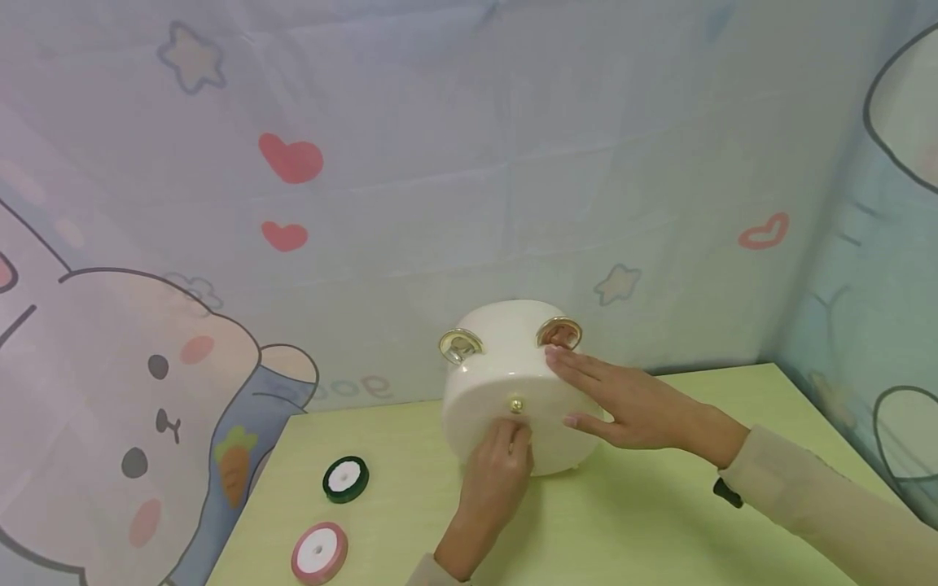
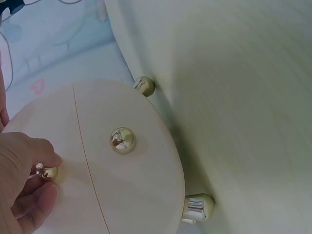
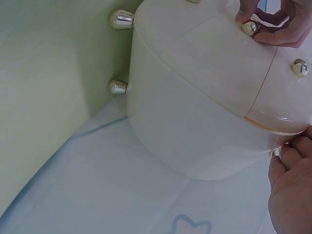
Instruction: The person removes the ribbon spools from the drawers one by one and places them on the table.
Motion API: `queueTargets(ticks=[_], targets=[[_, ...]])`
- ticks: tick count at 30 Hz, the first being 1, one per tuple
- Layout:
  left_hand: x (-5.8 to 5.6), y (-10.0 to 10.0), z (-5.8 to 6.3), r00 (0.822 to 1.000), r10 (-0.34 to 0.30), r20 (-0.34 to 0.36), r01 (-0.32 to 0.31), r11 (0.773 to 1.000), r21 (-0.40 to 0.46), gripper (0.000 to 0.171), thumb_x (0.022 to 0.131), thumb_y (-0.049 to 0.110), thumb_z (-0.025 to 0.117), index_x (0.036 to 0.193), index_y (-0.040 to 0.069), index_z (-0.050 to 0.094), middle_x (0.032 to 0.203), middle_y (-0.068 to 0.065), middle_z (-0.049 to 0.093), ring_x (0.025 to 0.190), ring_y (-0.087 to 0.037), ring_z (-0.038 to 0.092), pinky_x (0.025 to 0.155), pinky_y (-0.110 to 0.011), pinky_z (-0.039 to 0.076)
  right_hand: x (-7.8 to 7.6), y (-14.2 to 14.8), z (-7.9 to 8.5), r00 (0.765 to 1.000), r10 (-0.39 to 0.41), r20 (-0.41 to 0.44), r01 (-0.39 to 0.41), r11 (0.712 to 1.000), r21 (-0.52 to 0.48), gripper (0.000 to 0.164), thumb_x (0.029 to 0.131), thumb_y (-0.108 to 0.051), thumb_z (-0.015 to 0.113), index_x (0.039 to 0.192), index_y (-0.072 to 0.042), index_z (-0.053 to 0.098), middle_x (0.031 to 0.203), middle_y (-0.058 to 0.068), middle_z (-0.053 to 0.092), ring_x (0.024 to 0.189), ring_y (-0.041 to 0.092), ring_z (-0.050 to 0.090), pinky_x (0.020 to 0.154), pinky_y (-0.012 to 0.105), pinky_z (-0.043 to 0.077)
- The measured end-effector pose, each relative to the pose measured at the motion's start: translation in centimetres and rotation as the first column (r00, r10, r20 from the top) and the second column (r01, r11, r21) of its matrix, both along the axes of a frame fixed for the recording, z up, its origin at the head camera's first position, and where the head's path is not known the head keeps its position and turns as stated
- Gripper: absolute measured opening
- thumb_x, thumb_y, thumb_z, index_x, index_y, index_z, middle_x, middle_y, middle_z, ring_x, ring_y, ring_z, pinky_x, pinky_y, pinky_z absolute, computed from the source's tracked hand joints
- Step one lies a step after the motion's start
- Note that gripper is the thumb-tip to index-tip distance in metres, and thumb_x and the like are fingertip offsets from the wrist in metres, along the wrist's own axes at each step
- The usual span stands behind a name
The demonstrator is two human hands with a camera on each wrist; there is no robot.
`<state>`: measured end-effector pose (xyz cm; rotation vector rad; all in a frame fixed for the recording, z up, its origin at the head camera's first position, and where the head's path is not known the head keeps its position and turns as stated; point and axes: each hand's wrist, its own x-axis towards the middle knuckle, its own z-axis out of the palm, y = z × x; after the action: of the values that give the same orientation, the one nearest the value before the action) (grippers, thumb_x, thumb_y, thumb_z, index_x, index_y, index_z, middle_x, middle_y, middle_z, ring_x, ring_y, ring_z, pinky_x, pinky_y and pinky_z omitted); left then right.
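A glossy white round box (image 1: pixel 506 350) stands on its edge at the back of the table, its flat face toward me. Two gold ear-shaped rings (image 1: pixel 460 346) sit on its top. My left hand (image 1: pixel 498 472) pinches a gold knob (image 2: pixel 48 171) on the face between thumb and fingers. A second gold knob (image 1: pixel 517 404) lies above that hand, and a lower gold knob (image 2: pixel 122 140) shows in the left wrist view. My right hand (image 1: pixel 637 403) rests with extended fingers against the box's upper right side, beside the right ear ring.
A green ribbon spool (image 1: pixel 346 479) and a pink ribbon spool (image 1: pixel 319 553) lie on the yellow-green table (image 1: pixel 410 537) at the left. Short gold feet (image 2: pixel 199 206) support the box. A printed cloth (image 1: pixel 410 203) hangs close behind it.
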<state>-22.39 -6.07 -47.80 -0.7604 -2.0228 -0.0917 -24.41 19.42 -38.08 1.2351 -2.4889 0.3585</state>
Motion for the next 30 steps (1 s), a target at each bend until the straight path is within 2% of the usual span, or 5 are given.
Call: queueTargets(ticks=[7, 12, 16, 21, 30], targets=[[-0.1, 0.0, 0.0, 0.999, 0.02, -0.036, -0.021, 0.999, -0.034, 0.018, 0.079, 0.005, 0.076, 0.097, 0.006, 0.073, 0.096, -0.004, 0.067, 0.081, -0.015, 0.065, 0.064, -0.022, 0.056, -0.2, 0.1, 0.0, 0.999, 0.01, -0.03, -0.01, 1.0, -0.011, 0.079, 0.103, -0.039, 0.066, 0.166, -0.009, 0.03, 0.172, 0.011, 0.034, 0.154, 0.031, 0.043, 0.113, 0.047, 0.05], [-0.1, -0.1, -0.3, 0.995, 0.026, -0.096, -0.03, 0.999, -0.041, 0.019, 0.081, 0.005, 0.064, 0.098, 0.008, 0.073, 0.097, -0.005, 0.069, 0.081, -0.016, 0.066, 0.057, -0.021, 0.054, -0.2, 0.1, -0.2, 0.999, 0.016, -0.038, -0.016, 1.0, -0.01, 0.079, 0.103, -0.039, 0.066, 0.166, -0.01, 0.029, 0.172, 0.011, 0.034, 0.153, 0.031, 0.044, 0.111, 0.046, 0.052], [0.5, -0.3, -0.8, 0.988, 0.025, -0.149, -0.04, 0.994, -0.097, 0.021, 0.091, 0.006, 0.054, 0.1, 0.011, 0.073, 0.099, -0.005, 0.071, 0.082, -0.017, 0.067, 0.053, -0.021, 0.051, -0.1, 0.0, -0.3, 0.998, 0.02, -0.055, -0.021, 1.0, -0.009, 0.079, 0.103, -0.039, 0.066, 0.166, -0.01, 0.029, 0.172, 0.011, 0.035, 0.152, 0.031, 0.046, 0.108, 0.046, 0.054], [1.4, -0.8, -1.6, 0.987, 0.001, -0.162, -0.039, 0.971, -0.235, 0.037, 0.106, 0.003, 0.037, 0.099, 0.015, 0.071, 0.101, -0.002, 0.072, 0.083, -0.015, 0.068, 0.06, -0.019, 0.054, -0.2, 0.0, -0.3, 0.998, 0.021, -0.059, -0.021, 1.0, -0.002, 0.077, 0.103, -0.039, 0.065, 0.166, -0.009, 0.03, 0.171, 0.012, 0.035, 0.151, 0.031, 0.047, 0.106, 0.045, 0.055], [1.8, -1.7, -2.5, 0.987, -0.028, -0.157, -0.035, 0.924, -0.38, 0.039, 0.104, 0.003, 0.032, 0.099, 0.017, 0.068, 0.093, 0.002, 0.066, 0.081, -0.012, 0.063, 0.059, -0.02, 0.048, -0.1, 0.1, -0.1, 0.999, 0.01, -0.031, -0.01, 1.0, 0.003, 0.078, 0.103, -0.04, 0.065, 0.166, -0.011, 0.03, 0.172, 0.01, 0.033, 0.153, 0.03, 0.045, 0.107, 0.044, 0.055]])
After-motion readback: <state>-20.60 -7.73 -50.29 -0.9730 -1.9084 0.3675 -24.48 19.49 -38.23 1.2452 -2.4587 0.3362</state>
